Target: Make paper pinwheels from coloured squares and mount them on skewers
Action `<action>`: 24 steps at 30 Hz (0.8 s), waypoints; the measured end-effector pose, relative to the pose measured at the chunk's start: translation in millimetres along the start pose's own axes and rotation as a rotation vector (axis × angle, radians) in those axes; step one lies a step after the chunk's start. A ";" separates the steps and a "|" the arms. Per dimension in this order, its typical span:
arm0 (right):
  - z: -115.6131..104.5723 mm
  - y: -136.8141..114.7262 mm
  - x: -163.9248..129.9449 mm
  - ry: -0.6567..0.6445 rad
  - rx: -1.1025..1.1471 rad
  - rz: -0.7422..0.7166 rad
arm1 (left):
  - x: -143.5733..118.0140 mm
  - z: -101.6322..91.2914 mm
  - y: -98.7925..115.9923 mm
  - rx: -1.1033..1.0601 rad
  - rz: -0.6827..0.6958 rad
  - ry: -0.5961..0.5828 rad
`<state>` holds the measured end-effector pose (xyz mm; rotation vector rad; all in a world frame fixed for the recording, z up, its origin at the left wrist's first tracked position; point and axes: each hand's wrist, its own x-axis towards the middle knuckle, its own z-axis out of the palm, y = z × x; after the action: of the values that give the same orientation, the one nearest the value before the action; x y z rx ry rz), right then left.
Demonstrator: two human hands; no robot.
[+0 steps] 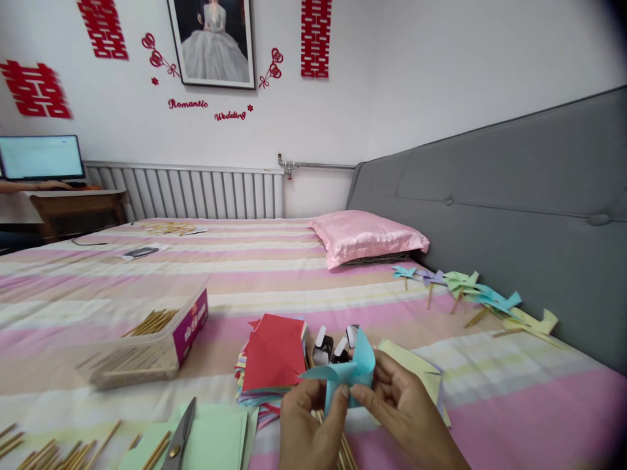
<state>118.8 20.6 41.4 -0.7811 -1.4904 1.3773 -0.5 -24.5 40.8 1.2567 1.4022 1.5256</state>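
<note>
Pinching a light-blue paper pinwheel (363,362) near its middle, the left hand (309,421) and right hand (411,414) are close together above the striped bedsheet (494,418), thumbs and fingers narrowed on the paper. Its blades are curled, so the shaping looks largely done; whether anything fastens the centre cannot be told, and no stick clearly joins it. Five finished-looking pinwheels (496,299) on sticks lie in a row beside the grey headboard (494,176).

Much material appears unassembled: a red-topped paper stack (274,356) just beyond the left hand, pale yellow sheets (416,372) partly behind the right hand, and light-green sheets (223,434) at the near edge with scissors (182,431) resting on them. Wooden sticks (154,321) lie in the clear plastic box (191,326), loose at lower left, and beneath the hands. Small dark boxes (322,352) sit open just behind the held pinwheel, contents unclear.
</note>
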 end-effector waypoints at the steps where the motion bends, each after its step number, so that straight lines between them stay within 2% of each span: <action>1: -1.1 -0.1 0.4 -0.027 -0.016 0.000 | 0.1 -0.2 -0.5 0.025 0.000 0.007; 5: -5.9 2.4 2.5 -0.101 -0.085 0.022 | 0.9 0.8 -5.8 0.084 0.023 0.067; 10: -6.0 6.6 4.4 -0.090 -0.015 0.023 | 0.0 6.4 -8.1 0.043 0.053 0.171; 15: -6.2 4.7 4.9 -0.115 0.024 0.046 | -1.8 8.2 -3.3 0.116 0.113 0.234; 24: -7.1 6.1 5.4 -0.156 0.156 0.079 | -0.6 9.2 -16.5 0.126 0.110 0.157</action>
<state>122.5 29.3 36.2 -0.6519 -1.4627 1.6244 6.5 -19.6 24.1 1.3330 1.5730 1.6625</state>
